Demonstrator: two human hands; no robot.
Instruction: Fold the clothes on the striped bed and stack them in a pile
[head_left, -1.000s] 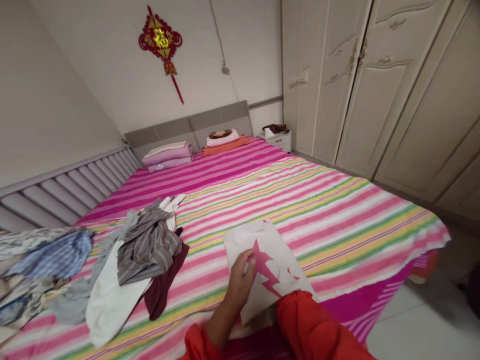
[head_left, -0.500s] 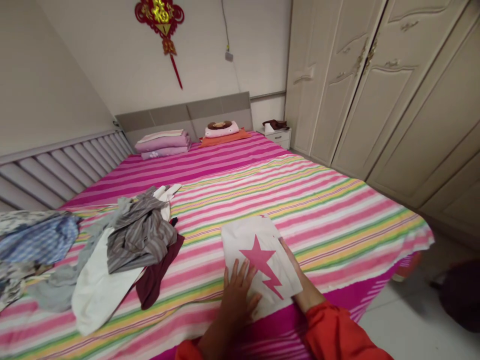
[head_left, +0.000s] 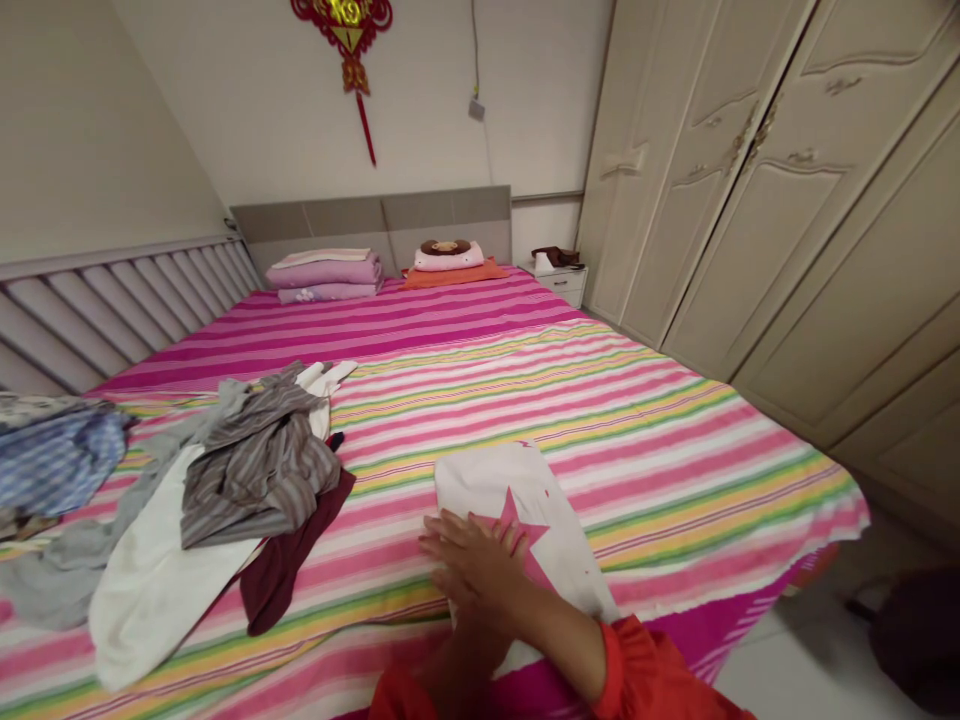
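Note:
A folded white garment [head_left: 566,545] with a pink star print lies near the front edge of the bed. My right hand [head_left: 480,560] rests flat across my left hand [head_left: 471,612], over the garment's left side. The fingers of my right hand are stretched out and point left. Underneath, my left hand is partly covered; some of its fingertips show on the star. Neither hand grips the cloth. To the left lies a loose pile with a grey striped garment [head_left: 259,480], a white one [head_left: 161,575] and a maroon one [head_left: 289,565].
A blue checked garment [head_left: 64,460] lies at the far left, by the railing [head_left: 112,310]. Folded purple bedding [head_left: 326,272] and an orange pillow [head_left: 457,273] sit at the headboard [head_left: 315,225]. A wardrobe [head_left: 712,200] stands to the right.
My right hand has come from the garment's right edge over to its left side, onto my left hand. The view has shifted slightly.

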